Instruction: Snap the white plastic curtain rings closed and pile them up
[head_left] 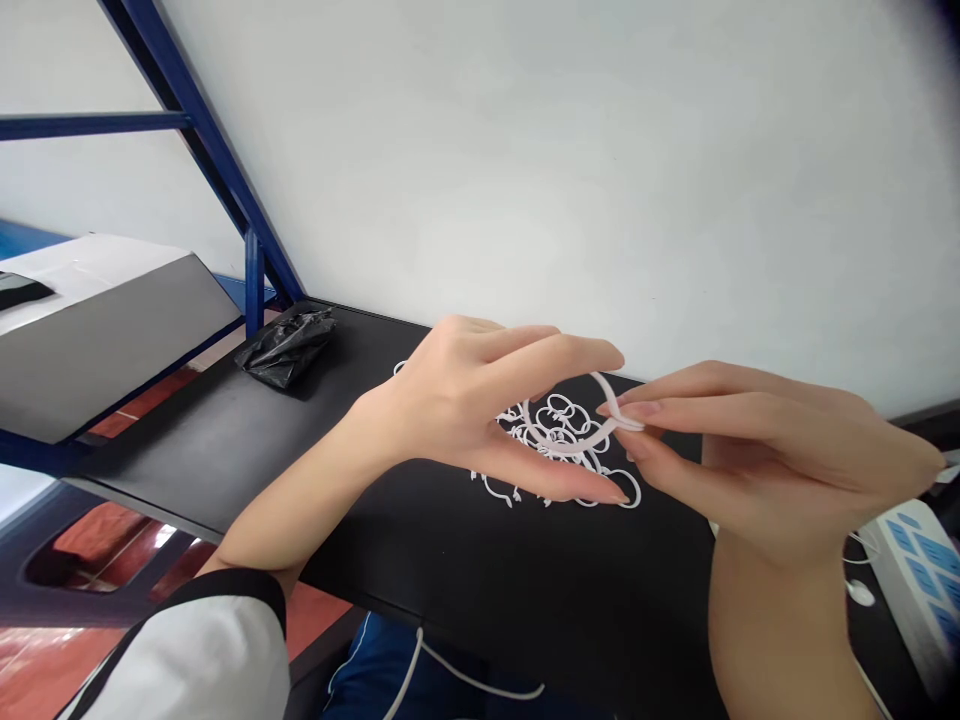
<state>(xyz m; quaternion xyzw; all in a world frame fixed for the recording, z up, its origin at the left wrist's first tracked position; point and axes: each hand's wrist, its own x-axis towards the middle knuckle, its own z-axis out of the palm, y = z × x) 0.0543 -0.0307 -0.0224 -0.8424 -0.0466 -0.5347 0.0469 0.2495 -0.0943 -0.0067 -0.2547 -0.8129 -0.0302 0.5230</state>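
My right hand (pixel 757 440) pinches a thin white plastic ring (pixel 574 447) at its joined end, between thumb and fingers. The ring stands above the black table. Around its left side, my left hand (pixel 487 400) is open, with thumb and fingers spread apart. The left fingers hide part of the ring's upper edge, and whether they touch it I cannot tell. Beneath both hands lies a loose pile of similar white rings (pixel 559 410), several with small clasp-like ends. One more ring (pixel 398 368) shows partly behind my left wrist.
A crumpled black plastic bag (pixel 289 348) lies at the back left of the black table (pixel 450 555). White wall rises behind, beside a blue metal frame (pixel 195 120). At right are a white box with blue markings (pixel 919 560) and earphones (pixel 860 592). A white cord (pixel 480 683) hangs below.
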